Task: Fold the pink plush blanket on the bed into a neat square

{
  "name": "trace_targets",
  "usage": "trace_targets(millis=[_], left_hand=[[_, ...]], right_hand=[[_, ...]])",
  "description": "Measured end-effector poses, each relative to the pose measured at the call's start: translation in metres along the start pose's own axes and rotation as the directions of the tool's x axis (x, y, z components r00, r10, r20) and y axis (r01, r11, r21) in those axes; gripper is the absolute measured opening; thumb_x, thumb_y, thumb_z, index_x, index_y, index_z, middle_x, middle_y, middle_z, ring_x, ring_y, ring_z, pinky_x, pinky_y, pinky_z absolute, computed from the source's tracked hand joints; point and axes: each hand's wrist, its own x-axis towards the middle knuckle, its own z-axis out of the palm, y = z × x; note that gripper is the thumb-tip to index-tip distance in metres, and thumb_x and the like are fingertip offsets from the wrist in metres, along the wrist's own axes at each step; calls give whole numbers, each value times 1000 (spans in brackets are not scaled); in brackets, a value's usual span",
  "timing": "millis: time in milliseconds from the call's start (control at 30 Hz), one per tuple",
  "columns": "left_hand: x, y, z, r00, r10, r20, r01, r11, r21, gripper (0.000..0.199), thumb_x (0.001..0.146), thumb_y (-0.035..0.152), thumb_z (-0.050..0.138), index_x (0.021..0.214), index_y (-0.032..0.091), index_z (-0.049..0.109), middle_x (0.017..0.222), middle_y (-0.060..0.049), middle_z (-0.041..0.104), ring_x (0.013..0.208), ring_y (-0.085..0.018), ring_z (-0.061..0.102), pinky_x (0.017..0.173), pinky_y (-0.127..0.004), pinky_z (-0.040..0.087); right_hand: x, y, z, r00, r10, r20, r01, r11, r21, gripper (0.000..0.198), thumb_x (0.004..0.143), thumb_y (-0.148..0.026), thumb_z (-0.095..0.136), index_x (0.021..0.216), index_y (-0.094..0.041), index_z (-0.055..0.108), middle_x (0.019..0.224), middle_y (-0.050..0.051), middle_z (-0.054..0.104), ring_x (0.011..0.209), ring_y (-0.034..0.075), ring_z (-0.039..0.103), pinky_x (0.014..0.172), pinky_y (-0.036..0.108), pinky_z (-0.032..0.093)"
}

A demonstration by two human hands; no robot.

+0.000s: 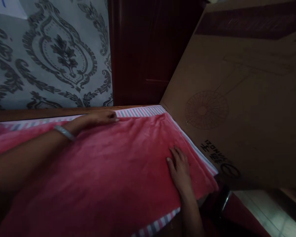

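A pink plush blanket (pixel 118 158) with a striped pink, grey and white border lies spread in front of me. My left hand (pixel 101 118), with a silver bracelet on its wrist, is at the far edge of the blanket. Its fingers are curled together on the pink cloth beside the striped border (pixel 140 112). On the blanket's right part my right hand (pixel 180 169) rests palm down, fingers stretched out and thumb apart. The cloth is lightly wrinkled between the hands and toward the far right corner.
A large cardboard box (pixel 249 105) printed with a fan stands along the blanket's right side. Behind are a patterned grey wall (pixel 66 56) and a dark red wooden panel (pixel 138 49). A dark glossy object (pixel 225 200) and pale floor tiles (pixel 266 207) show at lower right.
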Motion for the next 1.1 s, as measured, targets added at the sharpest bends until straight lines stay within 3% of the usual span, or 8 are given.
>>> trace_targets(millis=[167,300,467,600,667,833,933,1100], left_hand=[[-40,-28,1,996,-78,-42,84,984,160,54,74,67,53,90,16,58,90,-8,64,79,-19,55,71,-27,41],[-50,-36,2,995,-81,-59,91,975,202,41,73,56,56,88,18,61,97,-11,67,85,-23,61,75,-29,44],[-57,-32,0,985,-106,-136,135,964,227,23,81,38,50,83,19,63,96,-10,69,89,-23,63,81,-29,45],[-61,-32,-1,963,-148,-225,193,962,194,22,85,35,47,81,19,61,91,-10,69,86,-23,64,79,-29,45],[-61,-34,0,954,-157,-257,207,962,181,24,87,35,44,83,18,61,93,-11,70,88,-24,64,79,-30,46],[-59,-36,9,912,-238,-333,319,922,217,29,92,36,40,91,18,63,100,-15,71,97,-29,67,81,-35,47],[-59,-32,17,891,-276,-359,374,895,241,34,95,35,35,101,17,63,111,-20,70,107,-34,66,84,-40,49],[-62,-31,21,915,-279,-291,352,905,240,39,95,34,35,114,13,62,121,-26,67,113,-38,64,91,-47,49]], right_hand=[[13,-28,-23,999,0,48,2,999,-42,47,95,-41,48,132,-18,65,148,16,53,140,34,43,115,60,34],[65,-85,-25,987,-155,45,154,988,34,44,96,-31,48,137,-21,62,151,11,52,142,28,43,118,51,34],[149,-147,30,928,-144,344,156,988,-9,47,92,-11,47,137,-14,60,151,14,52,135,25,51,111,39,41],[173,-159,68,838,-138,528,225,969,-103,36,94,-11,48,125,-16,66,135,14,63,121,26,60,99,34,45],[174,-157,77,846,-108,522,224,961,-164,29,96,-14,46,114,-16,68,126,15,65,111,27,63,92,35,46],[178,-156,97,951,-54,304,131,962,-239,30,99,-16,39,117,-15,63,122,15,62,108,27,58,88,35,44],[180,-157,112,963,-36,267,99,969,-225,31,98,-13,38,116,-15,62,122,16,62,111,26,54,92,35,42],[174,-149,118,977,-29,213,53,993,-109,38,92,-6,37,120,-14,62,123,15,62,111,24,55,95,33,43]])
